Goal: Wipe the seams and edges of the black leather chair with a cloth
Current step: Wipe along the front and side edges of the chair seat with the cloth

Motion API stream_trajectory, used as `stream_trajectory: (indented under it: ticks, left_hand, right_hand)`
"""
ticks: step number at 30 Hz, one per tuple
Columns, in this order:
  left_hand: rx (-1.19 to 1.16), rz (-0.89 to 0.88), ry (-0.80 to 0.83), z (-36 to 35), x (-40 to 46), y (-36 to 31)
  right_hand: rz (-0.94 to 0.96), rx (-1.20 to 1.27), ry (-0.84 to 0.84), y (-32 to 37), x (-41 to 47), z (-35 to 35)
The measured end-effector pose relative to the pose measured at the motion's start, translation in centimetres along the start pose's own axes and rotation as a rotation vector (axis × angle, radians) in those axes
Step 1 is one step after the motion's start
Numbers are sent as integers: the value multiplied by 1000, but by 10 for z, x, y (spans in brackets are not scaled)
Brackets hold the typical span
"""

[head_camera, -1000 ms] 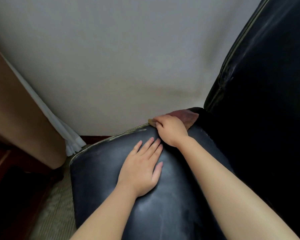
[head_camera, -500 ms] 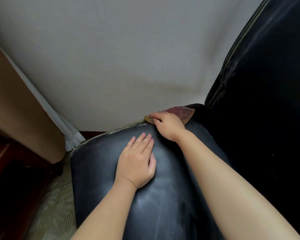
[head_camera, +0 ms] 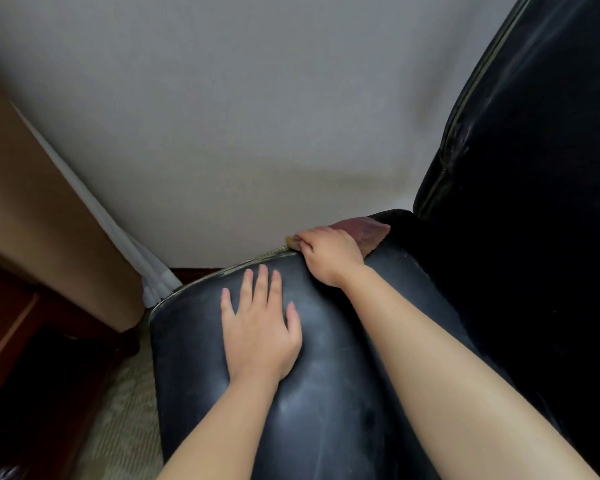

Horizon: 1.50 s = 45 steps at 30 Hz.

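The wipe is under way on the far edge of the chair (head_camera: 326,393) seat, the edge nearest the wall (head_camera: 257,116). The right hand (head_camera: 329,256) sits on that edge close to the corner where the seat meets the backrest, its fingers curled round a reddish-brown cloth (head_camera: 364,230) and pressing it onto the piped seam. Most of the cloth trails from under the hand toward the backrest; a small fold pokes out past the fingertips on the other side. The left hand (head_camera: 260,327) lies flat on the seat, fingers straight and slightly spread, just short of the same edge and beside the right hand, holding nothing.

The pale, worn stretch of seam running from the cloth toward the curtain (head_camera: 146,265) looks not yet reached. The backrest's long seam on the right, and the near and side edges of the seat, also seem left to do, though the pictures cannot show whether they are clean already. I judge the task to be at an early or middle stage.
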<state>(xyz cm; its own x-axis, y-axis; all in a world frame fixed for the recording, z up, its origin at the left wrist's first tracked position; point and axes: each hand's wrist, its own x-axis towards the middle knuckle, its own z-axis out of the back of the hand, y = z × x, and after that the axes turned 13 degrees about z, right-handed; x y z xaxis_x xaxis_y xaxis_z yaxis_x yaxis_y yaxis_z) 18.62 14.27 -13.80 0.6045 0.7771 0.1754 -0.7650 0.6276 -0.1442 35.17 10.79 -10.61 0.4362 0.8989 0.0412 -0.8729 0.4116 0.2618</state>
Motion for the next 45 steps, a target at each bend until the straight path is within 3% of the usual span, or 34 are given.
stream_trajectory:
  ticks: [4, 11, 18, 24, 32, 38, 45]
  left_hand:
    - [-24, -17, -33, -1, 4, -1]
    - [-87, -25, -125, -4, 2, -1]
    - [-134, -48, -196, -9, 4, -2]
    - [-138, -47, -198, -8, 4, -2]
    - [-193, -57, -229, -12, 5, -1]
    - [-210, 107, -229, -14, 7, -1]
    - [-110, 197, -105, -3, 6, 3]
  right_hand:
    - [-50, -6, 25, 5, 13, 3]
    - [66, -22, -55, 6, -16, -2]
    - [-25, 13, 52, 8, 21, -1]
    - [103, 11, -53, 13, -11, -9]
    - [11, -8, 127, 23, 25, 1]
    - [115, 43, -9, 21, 1, -6]
    - [23, -23, 104, 36, 27, -6]
